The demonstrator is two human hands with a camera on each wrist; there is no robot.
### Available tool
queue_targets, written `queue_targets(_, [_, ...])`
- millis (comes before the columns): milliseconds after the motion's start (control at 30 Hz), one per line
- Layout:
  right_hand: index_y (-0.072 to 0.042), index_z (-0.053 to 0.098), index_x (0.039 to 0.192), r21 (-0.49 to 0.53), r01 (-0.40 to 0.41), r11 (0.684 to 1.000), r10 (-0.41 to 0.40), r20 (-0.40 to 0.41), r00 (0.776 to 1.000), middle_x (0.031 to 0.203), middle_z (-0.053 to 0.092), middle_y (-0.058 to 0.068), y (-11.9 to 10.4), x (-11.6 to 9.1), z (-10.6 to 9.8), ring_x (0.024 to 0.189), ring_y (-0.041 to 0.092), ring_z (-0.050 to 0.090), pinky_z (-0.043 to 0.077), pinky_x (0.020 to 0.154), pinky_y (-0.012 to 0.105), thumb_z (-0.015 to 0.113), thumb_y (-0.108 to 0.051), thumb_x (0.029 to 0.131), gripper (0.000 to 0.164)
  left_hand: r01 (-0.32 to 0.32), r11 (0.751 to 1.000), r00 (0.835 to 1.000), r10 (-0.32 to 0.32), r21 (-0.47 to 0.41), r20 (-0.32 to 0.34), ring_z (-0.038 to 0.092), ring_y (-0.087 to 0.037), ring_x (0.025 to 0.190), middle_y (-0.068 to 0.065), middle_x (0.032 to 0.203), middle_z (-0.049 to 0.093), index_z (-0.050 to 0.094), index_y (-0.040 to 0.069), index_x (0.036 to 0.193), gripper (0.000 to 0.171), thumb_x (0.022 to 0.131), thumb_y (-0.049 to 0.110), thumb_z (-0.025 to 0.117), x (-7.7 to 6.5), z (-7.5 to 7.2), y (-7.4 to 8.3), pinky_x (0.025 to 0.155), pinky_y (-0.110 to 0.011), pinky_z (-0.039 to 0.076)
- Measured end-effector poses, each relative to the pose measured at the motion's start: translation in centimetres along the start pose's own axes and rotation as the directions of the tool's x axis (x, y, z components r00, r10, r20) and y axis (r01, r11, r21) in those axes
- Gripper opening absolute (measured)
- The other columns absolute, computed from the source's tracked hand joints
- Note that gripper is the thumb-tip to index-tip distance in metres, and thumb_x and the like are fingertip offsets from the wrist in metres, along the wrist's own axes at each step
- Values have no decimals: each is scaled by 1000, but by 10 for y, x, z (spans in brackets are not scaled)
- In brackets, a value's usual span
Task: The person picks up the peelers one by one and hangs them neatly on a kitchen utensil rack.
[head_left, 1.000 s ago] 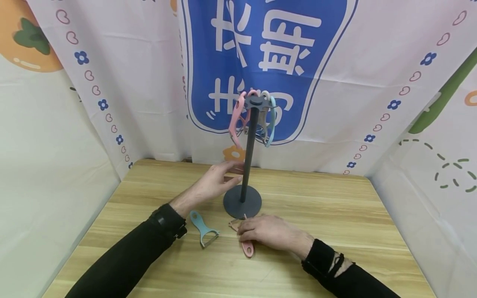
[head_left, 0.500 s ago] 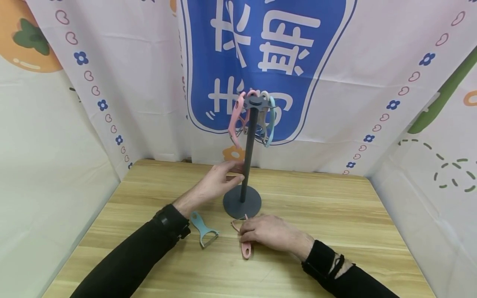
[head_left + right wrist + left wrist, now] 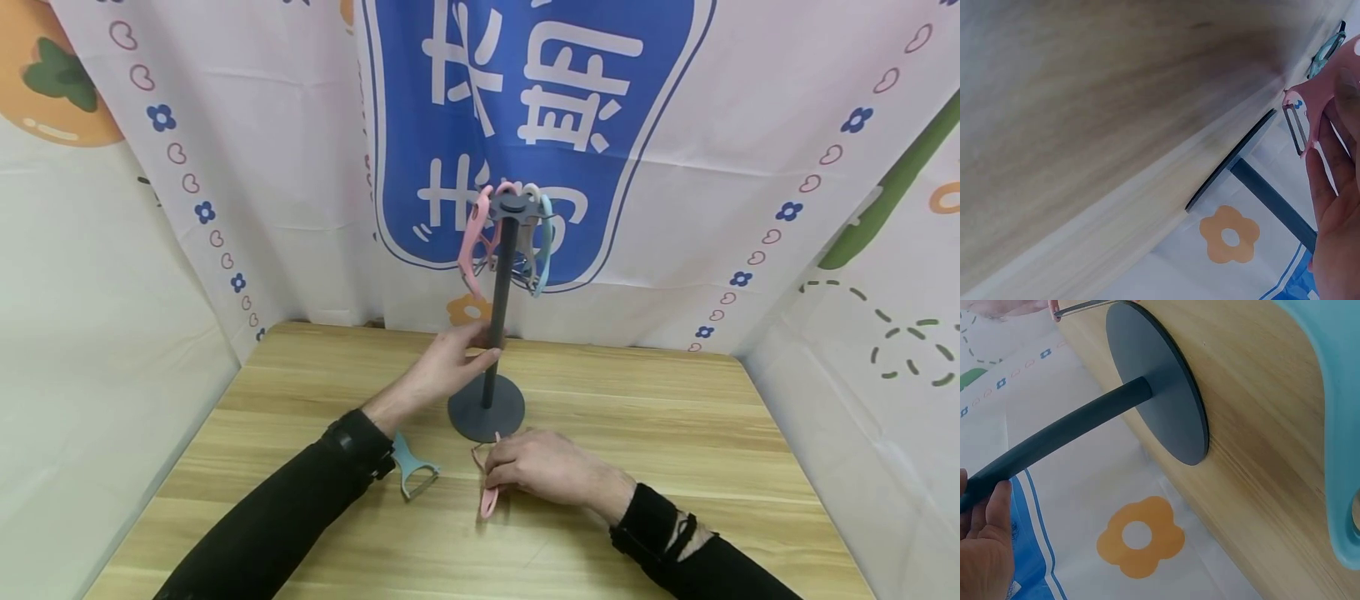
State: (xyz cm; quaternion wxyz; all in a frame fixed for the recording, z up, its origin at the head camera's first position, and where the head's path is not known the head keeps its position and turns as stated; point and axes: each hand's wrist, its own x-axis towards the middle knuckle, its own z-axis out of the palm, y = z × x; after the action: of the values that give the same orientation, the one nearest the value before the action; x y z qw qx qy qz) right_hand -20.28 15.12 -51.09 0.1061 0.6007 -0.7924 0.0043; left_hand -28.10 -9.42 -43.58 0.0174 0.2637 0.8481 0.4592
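Light-blue Y-shaped peeler [image 3: 406, 457], smooth, metal-bladed, lies on the wood-grained counter [image 3: 637, 400]. Left hand [image 3: 441, 364] curls round the slim pole of the dark, disc-based stand [image 3: 500, 308]. Pink peeler [image 3: 489, 502] is just before the stand's base, pinched by the right hand [image 3: 543, 467]; long axis near-to-far, bladed end toward the stand, holed handle end away.

You have black sleeves [image 3: 277, 508], a pink peeler [image 3: 1322, 85], a light-blue peeler [image 3: 405, 455], a dark grey stand [image 3: 502, 292] and a tan, wood-grained table [image 3: 637, 433]; the white cloth [image 3: 300, 167] carries blue flowers [image 3: 206, 212], red-outlined hearts [image 3: 176, 153], an orange flower [image 3: 1212, 234] and a blue panel [image 3: 512, 108].
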Motion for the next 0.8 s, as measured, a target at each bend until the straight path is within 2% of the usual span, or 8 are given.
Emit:
queue_targets(200, [-32,90,120,24,-23,999,24,-31,999,125,85,-19,1,0,-2,121,0,81,68,111,23,82,-35,109,14,1,1000,1000,-1,16,-19,78,-36,141,-13,145,81,71,14,153,34,121,26,70,2,4,-2,120,-61,67])
queue_targets(433, [-30,89,121,110,-72,991,80,-70,994,126,87,-17,4,-1,-5,121,2,83,67,116,25,87,-25,107,15,-34,997,999,36,72,-28,80,-35,136,-14,137,79,72,10,144,27,122,25,67,3,11,-4,122,-57,66])
queue_targets(633, [-28,87,125,172,-109,979,123,-71,990,125,87,-17,6,-3,-7,115,2,82,69,100,19,92,-20,103,24,-40,996,999,43,84,-30,80,-36,135,-15,137,79,72,8,142,27,122,24,67,3,12,-5,120,-57,68])
queue_targets(800, [-28,86,120,220,-156,963,174,-63,983,115,85,-16,9,-5,-10,107,1,80,69,93,18,90,-21,105,17,-38,996,999,41,84,-31,80,-35,134,-15,135,78,72,8,142,26,122,24,67,3,12,-7,120,-57,68])
